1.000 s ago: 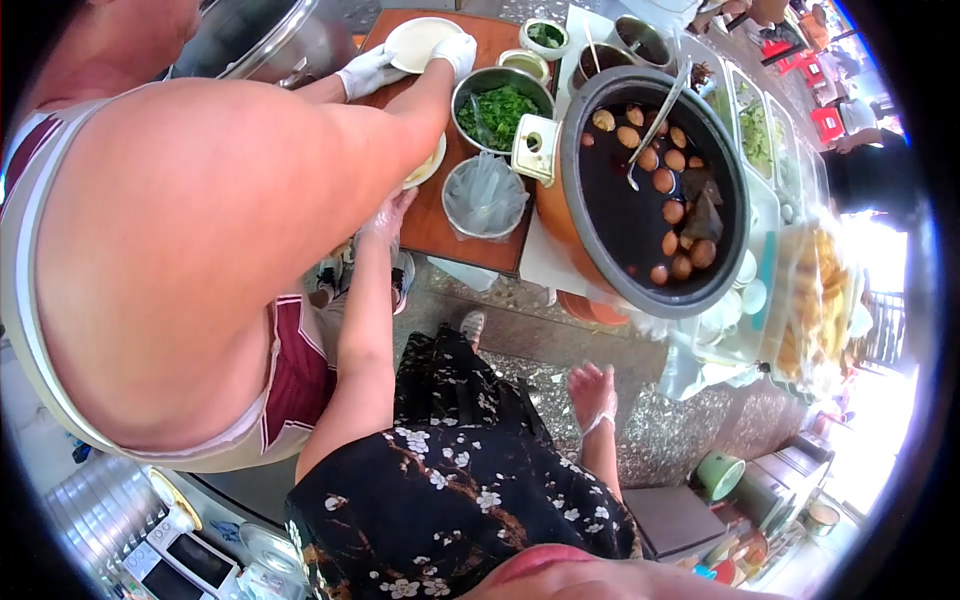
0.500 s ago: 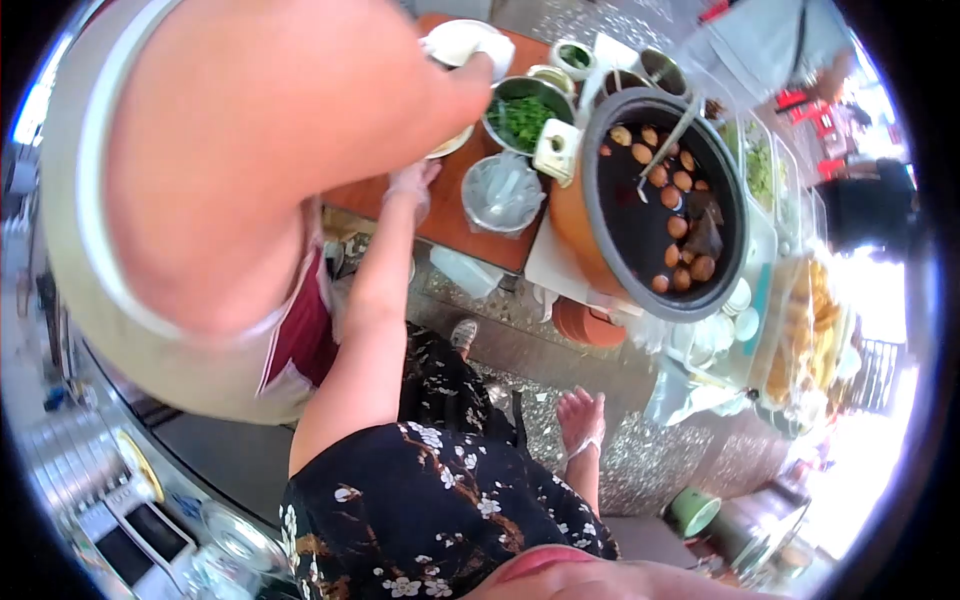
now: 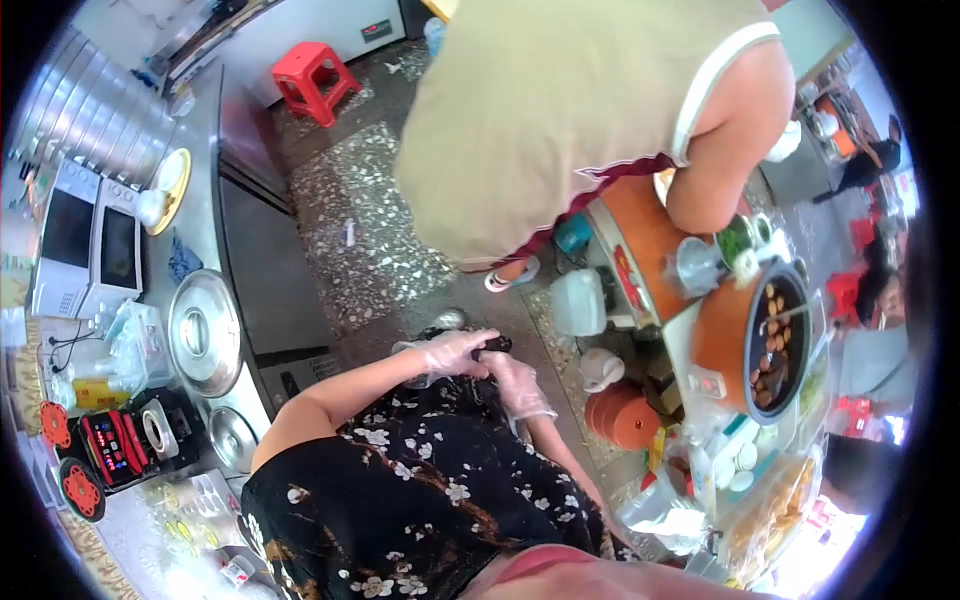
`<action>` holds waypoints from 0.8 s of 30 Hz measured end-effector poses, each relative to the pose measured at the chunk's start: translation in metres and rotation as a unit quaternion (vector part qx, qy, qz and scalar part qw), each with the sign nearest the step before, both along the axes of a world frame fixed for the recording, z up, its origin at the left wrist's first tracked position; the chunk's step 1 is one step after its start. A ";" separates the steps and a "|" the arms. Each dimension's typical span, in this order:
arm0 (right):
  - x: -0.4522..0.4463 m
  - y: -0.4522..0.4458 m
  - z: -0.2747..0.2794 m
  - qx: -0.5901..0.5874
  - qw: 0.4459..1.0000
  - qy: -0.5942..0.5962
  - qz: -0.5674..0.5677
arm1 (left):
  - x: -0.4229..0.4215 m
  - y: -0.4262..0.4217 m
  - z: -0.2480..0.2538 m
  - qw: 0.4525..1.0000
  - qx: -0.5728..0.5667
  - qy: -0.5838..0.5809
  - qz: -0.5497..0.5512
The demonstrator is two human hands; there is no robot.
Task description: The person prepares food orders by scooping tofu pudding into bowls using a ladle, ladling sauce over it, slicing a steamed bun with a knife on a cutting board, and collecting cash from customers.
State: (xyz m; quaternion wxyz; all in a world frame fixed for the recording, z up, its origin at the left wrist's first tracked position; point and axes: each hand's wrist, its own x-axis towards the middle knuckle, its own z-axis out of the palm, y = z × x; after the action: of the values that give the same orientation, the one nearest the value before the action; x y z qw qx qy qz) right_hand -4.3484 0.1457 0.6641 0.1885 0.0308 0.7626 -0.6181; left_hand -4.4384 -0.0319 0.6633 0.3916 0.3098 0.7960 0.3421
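My left hand [image 3: 455, 354] and my right hand [image 3: 518, 386], both in thin clear gloves, are close together in front of my dark flowered top [image 3: 450, 460]. Their fingers are curled in around a small black thing [image 3: 493, 345] at the fingertips; what it is I cannot make out. Its lower side is hidden by the hands. Beneath them lie the floor and my dark clothing.
At the upper right, a person in a beige top [image 3: 540, 130] bends over an orange-topped table [image 3: 630, 215]. Beside it stands a large pot [image 3: 725, 345] of eggs in dark liquid. Left is a metal counter [image 3: 205, 240] with lids [image 3: 205, 332] and a sealing machine [image 3: 120, 445].
My view has swung left, toward the counter. My left hand has withdrawn from the table and come together with my right, whose fingers were spread before. Both are now curled around the black thing.
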 end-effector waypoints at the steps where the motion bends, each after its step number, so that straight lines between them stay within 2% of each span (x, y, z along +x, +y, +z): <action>1: -0.017 -0.027 0.022 0.080 0.990 0.084 0.079 | -0.004 -0.027 -0.008 0.999 0.011 -0.031 0.042; 2: -0.036 -0.056 0.032 0.080 0.972 0.190 0.115 | -0.013 -0.051 0.003 0.997 0.055 0.004 0.047; 3: -0.051 -0.088 0.039 0.088 0.953 0.274 0.092 | -0.024 -0.073 0.013 0.993 0.099 0.040 0.050; 5: -0.085 -0.140 0.046 0.155 0.925 0.338 0.078 | -0.051 -0.108 0.017 0.963 0.254 0.014 0.092; 7: -0.130 -0.188 0.050 0.154 0.925 0.345 0.041 | -0.085 -0.145 0.032 0.928 0.303 -0.087 0.199; 8: -0.159 -0.214 0.053 0.126 0.932 0.338 0.025 | -0.105 -0.165 0.030 0.922 0.311 -0.058 0.223; 9: -0.186 -0.238 0.061 0.120 0.954 0.271 0.037 | -0.128 -0.189 0.018 0.887 0.392 -0.047 0.240; 11: -0.245 -0.290 0.063 0.060 0.952 0.296 0.053 | -0.169 -0.234 0.059 0.883 0.346 -0.013 0.318; 12: -0.267 -0.311 0.071 0.036 0.960 0.270 0.065 | -0.185 -0.255 0.072 0.876 0.337 0.011 0.346; 13: -0.284 -0.335 0.086 0.008 0.967 0.242 0.074 | -0.203 -0.277 0.085 0.874 0.339 0.029 0.346; 14: -0.304 -0.358 0.076 0.026 0.962 0.265 0.062 | -0.218 -0.296 0.098 0.871 0.340 0.040 0.354; 16: -0.337 -0.385 0.096 -0.005 0.965 0.255 0.058 | -0.249 -0.323 0.121 0.866 0.343 0.039 0.363; 18: -0.373 -0.403 0.120 -0.022 0.964 0.264 0.023 | -0.286 -0.341 0.124 0.874 0.329 0.021 0.356; 21: -0.433 -0.413 0.091 -0.006 0.952 0.298 0.065 | -0.343 -0.352 0.116 0.878 0.305 0.066 0.363; 23: -0.477 -0.419 0.094 0.012 0.962 0.252 0.103 | -0.386 -0.366 0.114 0.894 0.265 0.088 0.350; 24: -0.496 -0.424 0.093 -0.028 0.971 0.212 0.105 | -0.408 -0.372 0.116 0.908 0.231 0.144 0.319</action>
State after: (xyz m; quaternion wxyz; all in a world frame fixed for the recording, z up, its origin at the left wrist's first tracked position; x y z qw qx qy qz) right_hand -4.8448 -0.2784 0.7571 0.0869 -0.1864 0.7664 -0.6085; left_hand -4.8462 -0.4040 0.7793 0.0601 0.1671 0.7985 0.5751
